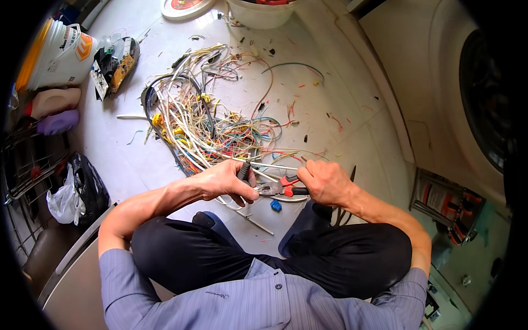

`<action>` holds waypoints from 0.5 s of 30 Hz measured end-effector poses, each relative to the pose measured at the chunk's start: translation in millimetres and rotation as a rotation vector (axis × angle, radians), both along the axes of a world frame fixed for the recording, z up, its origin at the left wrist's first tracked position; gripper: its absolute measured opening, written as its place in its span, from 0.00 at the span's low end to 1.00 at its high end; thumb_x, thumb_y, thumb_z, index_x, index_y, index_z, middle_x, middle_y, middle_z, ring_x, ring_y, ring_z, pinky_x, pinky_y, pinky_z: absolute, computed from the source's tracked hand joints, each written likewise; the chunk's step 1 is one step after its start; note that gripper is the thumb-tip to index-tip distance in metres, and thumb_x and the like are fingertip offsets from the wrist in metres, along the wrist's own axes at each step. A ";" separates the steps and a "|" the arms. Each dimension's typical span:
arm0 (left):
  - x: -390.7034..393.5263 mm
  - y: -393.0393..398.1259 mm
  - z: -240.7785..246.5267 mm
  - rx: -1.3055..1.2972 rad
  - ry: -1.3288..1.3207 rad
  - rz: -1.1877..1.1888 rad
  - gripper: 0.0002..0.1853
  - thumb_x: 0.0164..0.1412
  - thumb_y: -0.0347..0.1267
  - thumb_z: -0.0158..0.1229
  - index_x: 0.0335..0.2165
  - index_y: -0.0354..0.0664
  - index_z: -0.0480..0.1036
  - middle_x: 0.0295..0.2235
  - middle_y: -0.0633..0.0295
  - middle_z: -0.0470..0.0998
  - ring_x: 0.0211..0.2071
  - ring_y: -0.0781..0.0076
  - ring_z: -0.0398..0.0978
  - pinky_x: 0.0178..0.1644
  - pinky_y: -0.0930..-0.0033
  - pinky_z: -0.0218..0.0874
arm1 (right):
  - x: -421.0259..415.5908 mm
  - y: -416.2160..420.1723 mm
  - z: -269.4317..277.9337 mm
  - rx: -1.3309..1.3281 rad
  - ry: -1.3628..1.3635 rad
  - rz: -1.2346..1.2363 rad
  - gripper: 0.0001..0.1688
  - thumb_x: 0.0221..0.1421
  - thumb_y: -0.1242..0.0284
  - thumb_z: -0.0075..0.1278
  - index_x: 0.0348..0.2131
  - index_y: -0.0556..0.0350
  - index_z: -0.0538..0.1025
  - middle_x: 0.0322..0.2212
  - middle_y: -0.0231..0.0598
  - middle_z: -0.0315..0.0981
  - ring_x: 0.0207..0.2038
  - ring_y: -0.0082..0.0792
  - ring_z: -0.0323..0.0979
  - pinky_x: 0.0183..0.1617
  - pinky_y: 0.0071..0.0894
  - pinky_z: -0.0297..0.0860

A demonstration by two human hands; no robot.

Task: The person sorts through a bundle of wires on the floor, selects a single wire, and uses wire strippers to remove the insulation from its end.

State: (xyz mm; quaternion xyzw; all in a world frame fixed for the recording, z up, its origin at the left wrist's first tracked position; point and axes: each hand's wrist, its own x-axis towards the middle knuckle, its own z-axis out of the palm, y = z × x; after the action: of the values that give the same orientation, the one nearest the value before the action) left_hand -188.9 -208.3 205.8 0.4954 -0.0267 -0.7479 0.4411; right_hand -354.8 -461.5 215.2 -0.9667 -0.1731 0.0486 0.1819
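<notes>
In my right hand [326,182] is a pair of pliers [272,189] with red and black handles, its metal jaws pointing left. My left hand [231,181] grips a ribbed dark strain-relief piece [244,170], perhaps of a power plug, between thumb and fingers. The tips of the pliers reach the left thumb, close to that piece; whether they bite on anything is hidden. White cables [272,166] run behind both hands. A large tangle of stripped wires and cables [206,128] lies on the floor just beyond them. Below the pliers sits a small blue plastic piece [276,205].
Wire scraps [336,123] litter the tiled floor. A white bucket [264,14] stands at the far side, its lid [185,8] beside it. To the left are circuit boards [119,74], bottles [60,122] and bags [68,198]. A front-loading washing machine [433,82] stands at right, near a tool box [447,206].
</notes>
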 end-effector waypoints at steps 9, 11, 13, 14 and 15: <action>5.0 7.1 -11.1 0.025 -0.186 0.341 0.07 0.52 0.26 0.65 0.28 0.32 0.74 0.23 0.57 0.78 0.22 0.72 0.77 0.29 0.72 0.72 | 9.0 9.2 -6.7 0.088 0.160 -0.150 0.05 0.49 0.77 0.49 0.27 0.56 0.67 0.22 0.43 0.65 0.20 0.43 0.70 0.20 0.41 0.68; 4.9 9.1 -13.0 0.011 -0.209 0.389 0.07 0.52 0.25 0.64 0.28 0.32 0.75 0.22 0.57 0.78 0.22 0.73 0.77 0.28 0.72 0.71 | 10.7 10.2 -9.5 0.118 0.162 -0.181 0.05 0.48 0.78 0.49 0.27 0.56 0.67 0.22 0.43 0.65 0.20 0.44 0.70 0.20 0.41 0.68; 8.4 11.6 -13.7 -0.011 -0.223 0.456 0.06 0.52 0.25 0.64 0.28 0.31 0.75 0.22 0.58 0.78 0.21 0.73 0.77 0.28 0.72 0.70 | 17.6 11.9 -6.5 0.095 0.155 -0.175 0.06 0.48 0.78 0.50 0.27 0.56 0.67 0.21 0.43 0.65 0.20 0.44 0.70 0.20 0.41 0.68; 12.4 11.1 -12.6 0.000 -0.239 0.448 0.04 0.51 0.23 0.62 0.26 0.30 0.75 0.22 0.55 0.78 0.21 0.69 0.77 0.28 0.68 0.72 | 20.2 12.7 -5.1 0.083 0.151 -0.172 0.06 0.47 0.78 0.50 0.27 0.56 0.67 0.21 0.43 0.65 0.20 0.44 0.70 0.20 0.41 0.67; 13.0 11.8 -13.1 -0.006 -0.238 0.449 0.04 0.51 0.22 0.62 0.26 0.30 0.76 0.22 0.55 0.78 0.21 0.69 0.77 0.28 0.68 0.72 | 20.9 13.6 -5.5 0.081 0.147 -0.169 0.06 0.47 0.78 0.50 0.27 0.56 0.67 0.21 0.43 0.64 0.19 0.44 0.69 0.20 0.41 0.67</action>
State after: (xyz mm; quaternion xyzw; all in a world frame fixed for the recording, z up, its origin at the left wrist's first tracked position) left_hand -175.9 -196.5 192.7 0.5720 0.0299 -0.5676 0.5915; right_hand -333.9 -447.9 209.7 -0.9636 -0.0793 0.0967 0.2363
